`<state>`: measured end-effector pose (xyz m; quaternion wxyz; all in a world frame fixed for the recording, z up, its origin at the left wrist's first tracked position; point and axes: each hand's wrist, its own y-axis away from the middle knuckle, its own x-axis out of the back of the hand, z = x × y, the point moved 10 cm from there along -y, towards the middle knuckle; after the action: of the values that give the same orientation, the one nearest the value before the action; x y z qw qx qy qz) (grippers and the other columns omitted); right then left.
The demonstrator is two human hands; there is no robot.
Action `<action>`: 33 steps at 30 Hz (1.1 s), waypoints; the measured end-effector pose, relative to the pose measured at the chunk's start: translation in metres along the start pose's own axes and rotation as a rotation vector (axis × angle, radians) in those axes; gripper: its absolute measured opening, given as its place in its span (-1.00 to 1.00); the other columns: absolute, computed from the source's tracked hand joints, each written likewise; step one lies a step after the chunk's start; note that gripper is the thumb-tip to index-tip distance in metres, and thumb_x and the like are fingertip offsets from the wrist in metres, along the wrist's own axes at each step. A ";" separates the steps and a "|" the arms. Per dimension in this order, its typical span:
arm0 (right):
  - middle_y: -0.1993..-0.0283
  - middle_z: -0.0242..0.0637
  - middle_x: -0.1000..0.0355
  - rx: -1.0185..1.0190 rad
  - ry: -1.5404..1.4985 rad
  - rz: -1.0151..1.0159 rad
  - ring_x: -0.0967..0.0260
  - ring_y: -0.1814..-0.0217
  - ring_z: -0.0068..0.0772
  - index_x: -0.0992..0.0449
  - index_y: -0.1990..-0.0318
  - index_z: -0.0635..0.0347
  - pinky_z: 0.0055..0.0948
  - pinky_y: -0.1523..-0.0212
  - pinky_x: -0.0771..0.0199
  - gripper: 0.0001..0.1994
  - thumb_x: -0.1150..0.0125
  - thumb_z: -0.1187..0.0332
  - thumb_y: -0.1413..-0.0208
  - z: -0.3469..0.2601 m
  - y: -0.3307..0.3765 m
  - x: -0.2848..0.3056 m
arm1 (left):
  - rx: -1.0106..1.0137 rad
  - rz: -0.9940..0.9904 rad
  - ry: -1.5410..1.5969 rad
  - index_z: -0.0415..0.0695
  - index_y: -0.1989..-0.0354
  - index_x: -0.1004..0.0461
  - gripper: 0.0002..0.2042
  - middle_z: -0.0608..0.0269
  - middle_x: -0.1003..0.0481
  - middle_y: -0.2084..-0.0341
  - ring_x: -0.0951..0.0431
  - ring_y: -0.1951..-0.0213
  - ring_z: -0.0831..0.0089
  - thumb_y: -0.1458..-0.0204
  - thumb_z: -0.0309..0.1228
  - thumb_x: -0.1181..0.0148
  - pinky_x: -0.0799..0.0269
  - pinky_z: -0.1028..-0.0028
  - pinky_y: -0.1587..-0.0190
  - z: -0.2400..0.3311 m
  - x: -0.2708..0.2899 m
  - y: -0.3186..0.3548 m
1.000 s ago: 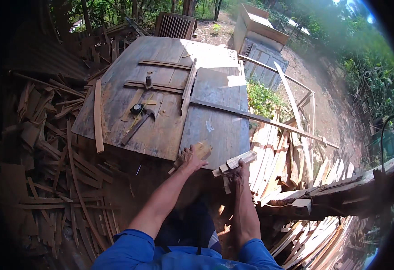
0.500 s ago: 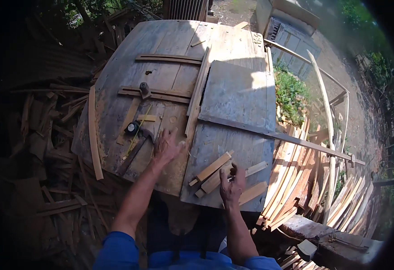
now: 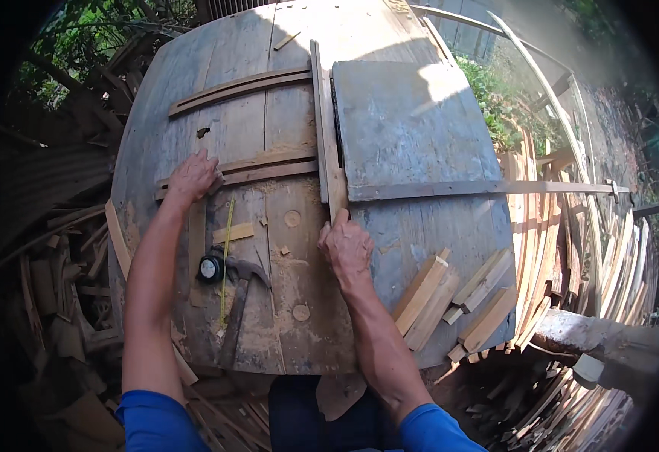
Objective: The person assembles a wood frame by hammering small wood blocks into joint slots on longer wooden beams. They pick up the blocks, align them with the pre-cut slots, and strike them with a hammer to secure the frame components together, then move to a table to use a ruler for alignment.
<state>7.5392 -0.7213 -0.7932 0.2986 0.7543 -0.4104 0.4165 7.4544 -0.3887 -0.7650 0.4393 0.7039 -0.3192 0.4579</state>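
Left hand (image 3: pixel 194 179) curls over the rough crosswise strips (image 3: pixel 273 174), can't tell how tight. Black tape measure (image 3: pixel 210 268) and claw hammer (image 3: pixel 237 313) lie nearer on the worn plank table (image 3: pixel 228 53). Right hand (image 3: pixel 347 245) is closed on a long straight slat (image 3: pixel 332 151)'s near end; squared wood blocks (image 3: pixel 421 292) sit near right, dark bar (image 3: pixel 435 190) beyond.

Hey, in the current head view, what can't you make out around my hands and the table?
All in the head view:
- Whatever lies under the left hand: covered by the hand itself.
- Near end of the long wooden strip: hidden by the right hand.
- Markings on the tape measure: too small to read.
- Slatted piece beyond the table: cut off by the upper edge.
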 end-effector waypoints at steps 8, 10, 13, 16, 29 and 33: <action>0.37 0.02 -0.58 0.019 0.045 -0.046 -0.61 0.42 0.08 -0.34 0.24 0.22 -0.06 0.47 -0.60 -0.87 0.07 0.36 -0.25 -0.015 -0.002 -0.002 | 0.448 -0.083 0.177 -0.27 0.02 -0.56 -0.50 -0.22 -0.59 0.11 -0.62 0.06 -0.04 -0.20 -0.01 -0.11 -0.51 0.10 -0.03 -0.049 -0.016 -0.032; 0.37 0.03 -0.57 0.004 0.054 -0.042 -0.61 0.41 0.08 -0.33 0.25 0.22 -0.06 0.47 -0.60 -0.89 0.06 0.37 -0.24 -0.007 -0.005 -0.001 | 0.368 -0.077 0.327 -0.27 0.07 -0.58 -0.51 -0.21 -0.60 0.15 -0.65 0.14 -0.01 -0.19 -0.01 -0.11 -0.53 0.12 0.05 -0.027 0.006 -0.027; 0.37 0.04 -0.56 0.022 0.022 -0.057 -0.61 0.40 0.09 -0.32 0.25 0.23 -0.05 0.46 -0.60 -0.90 0.05 0.39 -0.23 -0.011 -0.004 -0.001 | 0.251 -0.042 0.474 -0.30 0.20 -0.60 -0.52 -0.17 -0.62 0.31 -0.67 0.31 0.05 -0.19 -0.02 -0.08 -0.54 0.16 0.19 -0.041 0.000 -0.016; 0.38 0.04 -0.56 0.039 0.010 -0.055 -0.61 0.40 0.10 -0.31 0.26 0.24 -0.04 0.44 -0.60 -0.91 0.03 0.41 -0.21 -0.011 -0.003 -0.001 | 0.296 -0.025 0.482 -0.34 0.33 -0.59 -0.49 -0.16 -0.61 0.44 -0.66 0.39 0.07 -0.19 -0.02 -0.07 -0.55 0.17 0.30 -0.055 -0.009 -0.020; 0.37 0.02 -0.56 -0.002 0.020 -0.087 -0.61 0.39 0.06 -0.32 0.29 0.22 -0.08 0.47 -0.62 -0.90 -0.04 0.39 -0.19 -0.002 -0.004 -0.003 | 0.559 -0.218 0.826 -0.32 0.53 -0.49 -0.47 0.09 -0.48 0.75 -0.52 0.74 0.34 -0.19 0.00 -0.16 -0.40 0.32 0.68 -0.050 -0.017 -0.007; 0.38 0.00 -0.56 0.008 0.017 -0.041 -0.61 0.40 0.06 -0.32 0.28 0.21 -0.09 0.49 -0.62 -0.88 -0.07 0.36 -0.20 -0.004 -0.003 0.002 | 0.496 -0.225 0.844 -0.30 0.47 -0.48 -0.56 0.12 -0.47 0.73 -0.50 0.73 0.36 -0.15 -0.08 -0.25 -0.39 0.34 0.66 -0.052 -0.019 -0.005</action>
<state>7.5409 -0.7173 -0.7895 0.3074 0.7601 -0.3907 0.4184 7.4329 -0.3379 -0.7740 0.3959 0.5708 0.0826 0.7146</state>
